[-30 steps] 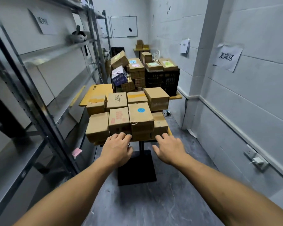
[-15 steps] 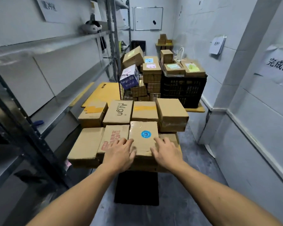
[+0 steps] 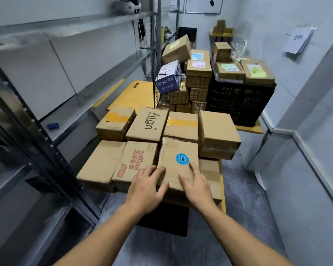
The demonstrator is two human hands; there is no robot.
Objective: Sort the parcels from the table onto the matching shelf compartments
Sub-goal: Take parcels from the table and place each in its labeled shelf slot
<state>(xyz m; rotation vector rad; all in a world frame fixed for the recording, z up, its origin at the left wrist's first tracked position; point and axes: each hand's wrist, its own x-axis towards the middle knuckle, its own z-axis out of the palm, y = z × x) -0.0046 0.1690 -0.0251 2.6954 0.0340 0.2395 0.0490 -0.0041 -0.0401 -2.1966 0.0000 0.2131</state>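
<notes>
Several brown cardboard parcels cover a small yellow table (image 3: 223, 191) in front of me. The nearest one is a parcel with a round blue sticker (image 3: 178, 160), lying on top of another box. My left hand (image 3: 146, 188) touches its near left corner, fingers along the left edge and thumb on the front edge. On the parcel's near right part my right hand (image 3: 196, 186) rests with spread fingers, just below the sticker. Beside it lie a red-printed parcel (image 3: 136, 161) and an "Align" parcel (image 3: 148, 124). A grey metal shelf unit (image 3: 96, 20) runs along the left.
Behind the table a wire basket (image 3: 160, 93) and a black crate (image 3: 240, 100) are piled with more parcels. A small blue object (image 3: 53, 126) lies on the lower shelf. Paper signs hang on the right wall (image 3: 299, 40). The aisle is narrow.
I have stepped closer to the table. Both hands moved forward from the table's near edge onto the blue-sticker parcel.
</notes>
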